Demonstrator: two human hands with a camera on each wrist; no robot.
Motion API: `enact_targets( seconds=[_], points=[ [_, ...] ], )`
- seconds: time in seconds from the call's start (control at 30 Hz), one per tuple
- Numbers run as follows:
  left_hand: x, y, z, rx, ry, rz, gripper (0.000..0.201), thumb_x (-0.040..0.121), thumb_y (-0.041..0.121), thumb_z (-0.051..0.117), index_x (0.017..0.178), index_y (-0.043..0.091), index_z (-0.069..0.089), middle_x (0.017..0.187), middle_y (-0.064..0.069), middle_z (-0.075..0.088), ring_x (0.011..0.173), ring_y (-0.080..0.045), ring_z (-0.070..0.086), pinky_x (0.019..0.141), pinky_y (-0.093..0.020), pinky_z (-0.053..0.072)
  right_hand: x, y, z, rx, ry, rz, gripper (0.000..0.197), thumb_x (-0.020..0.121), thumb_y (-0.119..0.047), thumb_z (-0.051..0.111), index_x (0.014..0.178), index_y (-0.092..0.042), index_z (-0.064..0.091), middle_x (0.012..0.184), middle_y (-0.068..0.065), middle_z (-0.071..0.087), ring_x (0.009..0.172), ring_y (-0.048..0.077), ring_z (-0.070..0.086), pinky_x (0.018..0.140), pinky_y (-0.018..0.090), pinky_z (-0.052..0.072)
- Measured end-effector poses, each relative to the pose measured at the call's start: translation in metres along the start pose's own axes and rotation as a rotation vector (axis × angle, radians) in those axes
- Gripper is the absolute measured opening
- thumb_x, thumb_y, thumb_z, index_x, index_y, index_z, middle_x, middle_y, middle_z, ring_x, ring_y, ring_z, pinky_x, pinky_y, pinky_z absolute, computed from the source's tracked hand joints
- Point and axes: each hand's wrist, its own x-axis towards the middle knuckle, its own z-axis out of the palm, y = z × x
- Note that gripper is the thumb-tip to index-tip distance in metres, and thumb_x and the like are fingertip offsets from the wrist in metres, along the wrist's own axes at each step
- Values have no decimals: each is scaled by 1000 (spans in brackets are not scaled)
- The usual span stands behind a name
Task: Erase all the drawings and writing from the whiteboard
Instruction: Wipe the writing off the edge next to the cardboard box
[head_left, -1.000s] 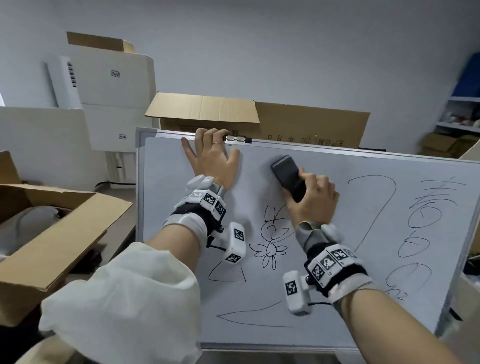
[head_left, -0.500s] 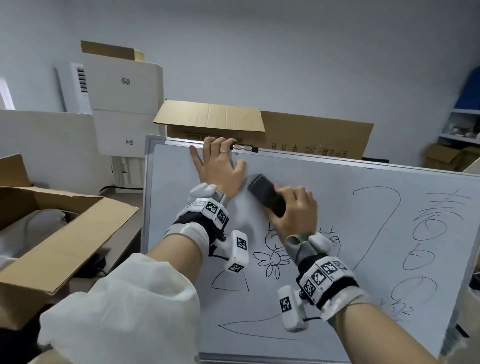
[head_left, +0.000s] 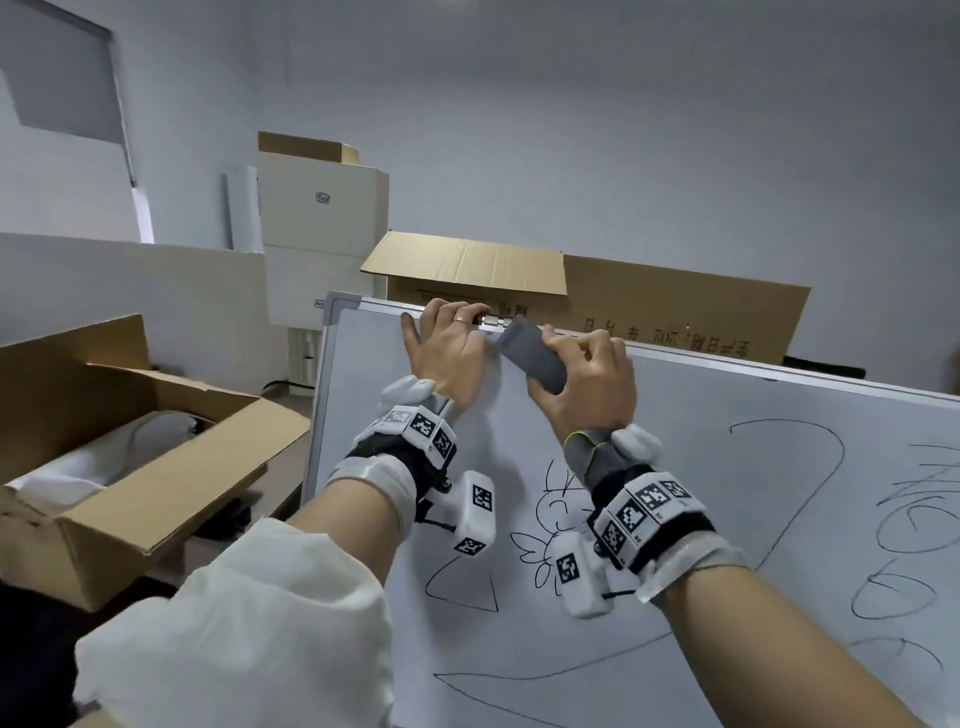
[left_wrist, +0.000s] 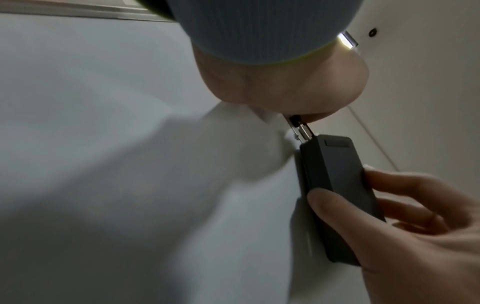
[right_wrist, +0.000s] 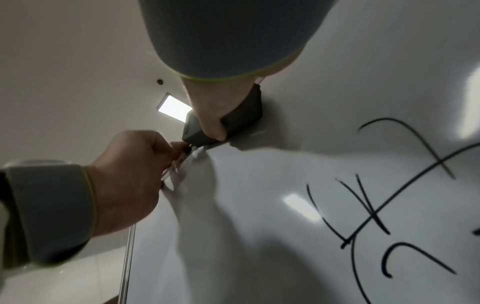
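L box (head_left: 130, 467), flaps open, holds white wrapped item. L hand (head_left: 447, 353) curls over board (head_left: 727, 467) top edge, steadying. R hand (head_left: 592, 384) grips eraser (head_left: 530, 358) at top edge; long axis diagonal. Marks lie below and R of eraser; R hand nearer.

Head view: even, cool, diffuse light; soft focus, wide-angle bending toward the edges. Left wrist view: dim; the whiteboard (left_wrist: 91, 102) is smeared with broad soft shadow and blur, while the eraser (left_wrist: 337, 195) stays fairly sharp. Right wrist view: bright ceiling light panel (right_wrist: 174, 108) overhead; glare patches on the whiteboard (right_wrist: 302, 207), dark hand shadows below the eraser (right_wrist: 244, 117).
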Motion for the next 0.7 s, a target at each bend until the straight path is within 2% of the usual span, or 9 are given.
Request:
enact_targets(
  seconds=[0.13, 0.23, 0.37, 0.47, 0.53, 0.57, 0.63, 0.7],
  points=[
    [-1, 2, -5, -15, -43, -19, 57, 85, 30, 24, 130, 35, 58, 139, 15, 52, 141, -8, 27, 121, -49, 2, 0, -16, 9, 23, -78, -74, 48, 55, -33, 81, 101, -25, 70, 91, 2, 57, 87, 28, 54, 73, 37, 44],
    [1, 0, -7, 23, -48, -10, 49, 93, 25, 26, 130, 35, 58, 139, 15, 53, 140, -7, 28, 121, -47, 2, -1, -13, 7, 7, -110, -80, 50, 54, -36, 82, 102, -25, 70, 89, 3, 57, 86, 28, 54, 74, 38, 44],
    [-3, 5, -7, -34, -41, -38, 57, 90, 30, 21, 132, 31, 59, 141, 14, 52, 140, -6, 28, 121, -48, 2, -11, 25, -13, 35, -18, 44, 51, 59, -37, 81, 107, -22, 69, 89, 7, 56, 82, 31, 54, 70, 37, 45],
    [-18, 5, 0, -13, 1, -67, 62, 87, 31, 25, 146, 30, 44, 157, 9, 37, 151, -11, 14, 123, -48, -3, -22, 34, -12, 39, -56, 20, 52, 59, -37, 81, 107, -22, 69, 89, 7, 56, 83, 31, 53, 72, 37, 44],
    [-33, -6, 0, -13, 93, -140, 68, 88, 32, 29, 155, 28, 28, 165, 6, 21, 155, -15, 4, 122, -44, -8, -34, 25, -1, 40, -107, -67, 53, 56, -36, 83, 106, -23, 70, 88, 6, 57, 82, 30, 54, 75, 38, 44],
    [-42, -12, -1, -16, 157, -192, 69, 89, 32, 30, 157, 26, 24, 166, 4, 17, 155, -17, 3, 122, -42, -6, -41, 21, 3, 42, -119, -100, 53, 56, -35, 83, 106, -23, 70, 88, 5, 58, 82, 29, 54, 75, 38, 43],
    [-69, -35, -9, 18, 269, -348, 68, 90, 32, 30, 157, 20, 25, 166, -1, 20, 154, -20, 12, 124, -42, 3, -60, 10, 14, 68, -131, -123, 52, 55, -33, 83, 105, -24, 70, 88, 4, 58, 83, 28, 53, 75, 37, 40],
    [-98, -66, -15, 42, 321, -507, 70, 89, 34, 30, 154, 10, 32, 160, -11, 33, 149, -27, 28, 123, -43, 18, -76, -1, 22, 67, -127, -102, 51, 55, -32, 82, 104, -25, 70, 89, 3, 58, 84, 28, 51, 74, 36, 37]
  ],
)
